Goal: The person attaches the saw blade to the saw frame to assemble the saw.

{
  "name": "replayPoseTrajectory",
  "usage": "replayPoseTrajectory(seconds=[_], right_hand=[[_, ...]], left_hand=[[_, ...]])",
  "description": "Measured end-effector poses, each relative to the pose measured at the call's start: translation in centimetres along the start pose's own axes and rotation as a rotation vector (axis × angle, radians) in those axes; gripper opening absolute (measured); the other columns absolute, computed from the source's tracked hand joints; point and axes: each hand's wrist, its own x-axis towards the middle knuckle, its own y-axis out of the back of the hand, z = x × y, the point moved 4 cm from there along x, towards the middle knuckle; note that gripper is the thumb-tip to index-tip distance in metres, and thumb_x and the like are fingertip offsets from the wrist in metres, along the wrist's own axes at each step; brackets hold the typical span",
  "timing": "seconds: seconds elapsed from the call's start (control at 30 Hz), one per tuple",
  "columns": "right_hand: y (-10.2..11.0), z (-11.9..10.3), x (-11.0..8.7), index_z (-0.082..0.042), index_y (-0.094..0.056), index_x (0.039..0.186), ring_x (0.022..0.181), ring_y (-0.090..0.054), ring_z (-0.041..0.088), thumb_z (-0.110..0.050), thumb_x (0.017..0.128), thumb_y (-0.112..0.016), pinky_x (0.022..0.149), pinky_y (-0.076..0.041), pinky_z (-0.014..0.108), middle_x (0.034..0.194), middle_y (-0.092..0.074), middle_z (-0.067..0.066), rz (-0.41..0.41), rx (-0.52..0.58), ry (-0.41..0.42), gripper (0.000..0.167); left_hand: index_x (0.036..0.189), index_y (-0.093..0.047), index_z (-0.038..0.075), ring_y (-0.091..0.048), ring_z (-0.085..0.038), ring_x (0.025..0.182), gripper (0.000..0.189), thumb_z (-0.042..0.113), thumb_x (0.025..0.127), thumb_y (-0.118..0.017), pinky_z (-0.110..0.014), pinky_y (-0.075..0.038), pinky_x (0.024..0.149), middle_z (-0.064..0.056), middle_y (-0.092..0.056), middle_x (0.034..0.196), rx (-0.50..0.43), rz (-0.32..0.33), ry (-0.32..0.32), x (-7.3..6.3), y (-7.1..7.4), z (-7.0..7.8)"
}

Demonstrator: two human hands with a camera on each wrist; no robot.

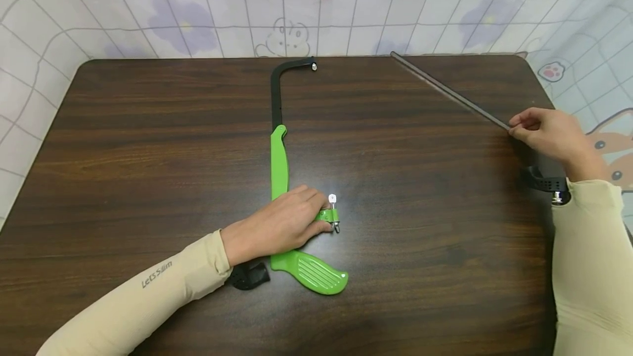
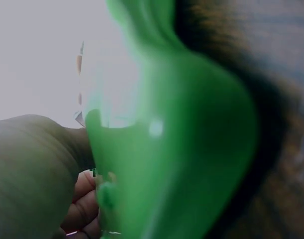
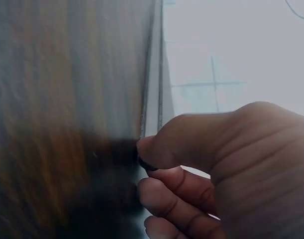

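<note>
Near the middle of the brown wood-grain table (image 1: 420, 180), left hand (image 1: 292, 218) is clasped round a green-and-black metal hacksaw frame (image 1: 279, 161), just above its ribbed green handle (image 1: 321, 273). Looks like it's there to keep the frame from sliding. Thumb and fingertips sit beside a shiny metal screw fitting (image 1: 333, 200). Over at the table's right edge, right hand (image 1: 551, 131) pinches the near end of a long thin grey metal strip (image 1: 445, 89), probably by the tip for control. Strip slants away to the table's back edge. Farther out on the frame, the black arm hooks right and ends in a small metal stud (image 1: 314, 66). Left hand covers the frame's lower stretch. Left wrist view is mostly blurred green, right wrist one washed out. Can't tell whether the strip touches the table or has teeth
</note>
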Motion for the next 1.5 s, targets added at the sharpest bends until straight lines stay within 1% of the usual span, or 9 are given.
replayPoseTrajectory(seconds=[0.1,0.33,0.47,0.57,0.8,1.0,1.13,1.3,1.5], right_hand=[[-0.4,-0.5,-0.1,-0.001,-0.068,0.115,0.066,-0.044,-0.011,-0.030,0.101,-0.061,0.064,-0.037,0.023,0.094,-0.071,0.018,0.019,-0.008,0.010,0.033],[-0.9,-1.6,-0.4,-0.002,-0.068,0.111,0.065,-0.045,-0.006,-0.034,0.101,-0.060,0.066,-0.039,0.029,0.094,-0.071,0.019,0.044,-0.013,0.023,0.035],[-1.2,-2.0,-0.7,-0.002,-0.067,0.115,0.075,-0.053,0.011,-0.041,0.103,-0.057,0.066,-0.040,0.033,0.099,-0.069,0.022,0.017,0.011,-0.002,0.042],[-1.6,-2.4,-1.0,-0.003,-0.067,0.116,0.080,-0.053,0.021,-0.044,0.103,-0.057,0.066,-0.040,0.033,0.100,-0.068,0.018,0.001,0.040,-0.020,0.045],[-2.0,-3.3,-1.1,-0.005,-0.066,0.119,0.080,-0.050,0.018,-0.048,0.102,-0.058,0.066,-0.041,0.031,0.090,-0.062,0.000,-0.025,0.125,-0.038,0.047],[-2.4,-4.0,-1.3,-0.004,-0.064,0.123,0.088,-0.050,0.016,-0.045,0.104,-0.056,0.071,-0.042,0.027,0.091,-0.059,-0.011,-0.075,0.234,-0.058,0.046],[-2.6,-4.6,-1.4,-0.009,-0.068,0.116,0.085,-0.051,0.012,-0.038,0.104,-0.060,0.072,-0.045,0.024,0.087,-0.060,-0.016,-0.093,0.377,-0.063,0.032],[-2.9,-5.5,-1.7,-0.023,-0.073,0.100,0.079,-0.052,0.007,-0.025,0.104,-0.062,0.069,-0.047,0.022,0.084,-0.060,-0.016,-0.184,0.650,-0.085,0.012],[-3.5,-6.7,-2.6,-0.010,-0.072,0.098,0.070,-0.048,0.012,-0.009,0.103,-0.060,0.063,-0.037,0.030,0.081,-0.060,-0.006,-0.310,1.004,-0.088,0.014]], left_hand=[[0.108,-0.066,0.006,-0.063,-0.020,0.099,0.025,0.030,0.102,-0.066,-0.036,-0.054,0.092,-0.003,-0.068,0.100,-0.013,-0.003,0.002,0.0,-0.1,-0.1],[0.110,-0.067,0.006,-0.064,-0.020,0.099,0.025,0.030,0.102,-0.065,-0.037,-0.053,0.093,-0.003,-0.069,0.100,-0.013,-0.003,0.003,0.0,-0.3,-0.1],[0.111,-0.068,0.006,-0.065,-0.021,0.100,0.026,0.030,0.103,-0.065,-0.037,-0.053,0.093,-0.004,-0.071,0.103,-0.005,-0.005,0.009,0.0,-0.2,-0.1],[0.110,-0.068,0.007,-0.065,-0.021,0.100,0.025,0.030,0.103,-0.065,-0.038,-0.054,0.093,-0.004,-0.071,0.102,-0.005,-0.005,0.009,0.0,-0.3,-0.1],[0.109,-0.066,0.007,-0.065,-0.017,0.093,0.023,0.029,0.103,-0.065,-0.036,-0.055,0.088,-0.001,-0.071,0.097,-0.054,0.010,0.003,0.0,0.0,-0.1],[0.107,-0.066,0.009,-0.063,-0.012,0.086,0.020,0.029,0.103,-0.065,-0.033,-0.055,0.082,0.001,-0.072,0.095,-0.080,0.018,-0.006,0.0,0.1,-0.1],[0.107,-0.067,0.011,-0.062,-0.009,0.081,0.020,0.030,0.102,-0.066,-0.030,-0.055,0.076,0.003,-0.071,0.094,-0.072,0.031,-0.001,0.0,0.1,-0.1],[0.105,-0.067,0.013,-0.057,-0.002,0.072,0.019,0.031,0.103,-0.065,-0.023,-0.052,0.066,0.006,-0.070,0.090,-0.108,0.037,0.012,0.0,0.2,-0.1],[0.106,-0.066,0.012,-0.055,-0.001,0.072,0.018,0.030,0.104,-0.063,-0.021,-0.052,0.068,0.005,-0.068,0.090,-0.154,0.030,0.011,0.1,0.1,-0.3]])
